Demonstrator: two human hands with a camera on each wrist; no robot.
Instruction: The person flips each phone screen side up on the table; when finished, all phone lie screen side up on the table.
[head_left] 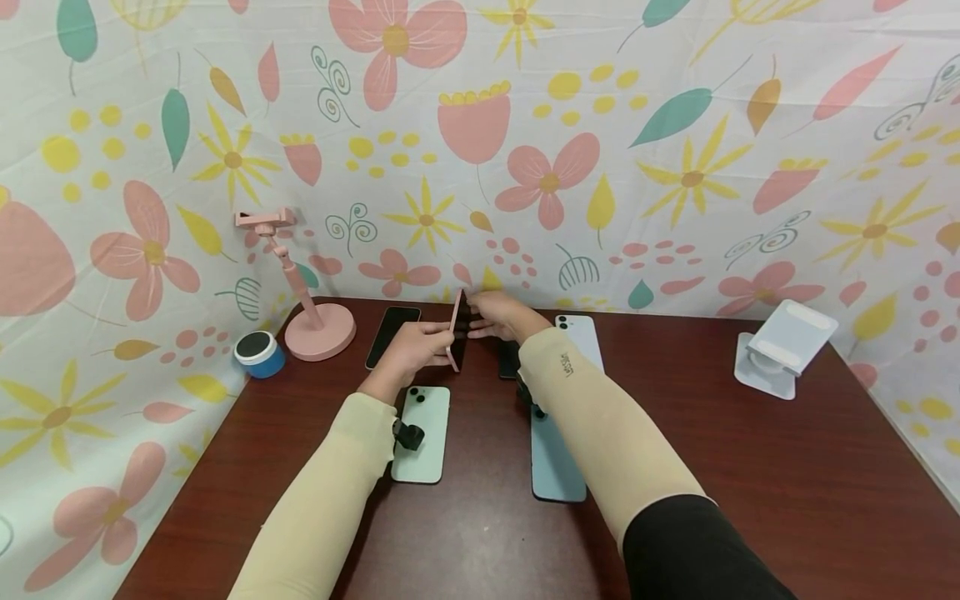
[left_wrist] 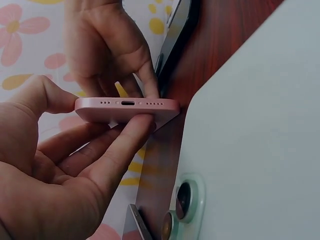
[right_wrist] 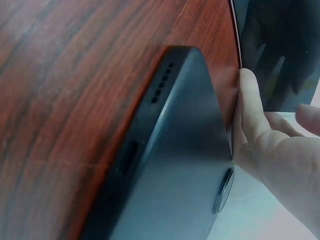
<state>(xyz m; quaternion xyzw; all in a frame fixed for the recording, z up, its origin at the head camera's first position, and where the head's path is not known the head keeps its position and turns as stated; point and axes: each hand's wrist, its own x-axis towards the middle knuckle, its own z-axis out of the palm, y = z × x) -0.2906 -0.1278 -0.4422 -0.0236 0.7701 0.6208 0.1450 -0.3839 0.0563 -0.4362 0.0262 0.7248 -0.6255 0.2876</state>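
My left hand (head_left: 420, 348) grips a pink phone (left_wrist: 128, 104) by its edges, thumb on one side and fingers along the other. The phone stands on edge above the table, its charging-port end toward the left wrist camera and its dark screen (right_wrist: 280, 55) facing right. At the screen side, my right hand (head_left: 501, 315) has its fingers extended by the phone's edge; one fingertip appears to touch it. Below the left hand lies a mint green phone (head_left: 422, 437), back up. A dark phone (right_wrist: 175, 145) lies beside the right wrist.
On the brown table (head_left: 675, 400) lie a black phone (head_left: 392, 333), a blue phone (head_left: 557, 467) and a pale lavender phone (head_left: 581, 337). At left are a pink phone stand (head_left: 320, 333) and a blue tub (head_left: 260, 357). A white stand (head_left: 783, 346) is at right. A floral cloth (head_left: 480, 125) hangs behind.
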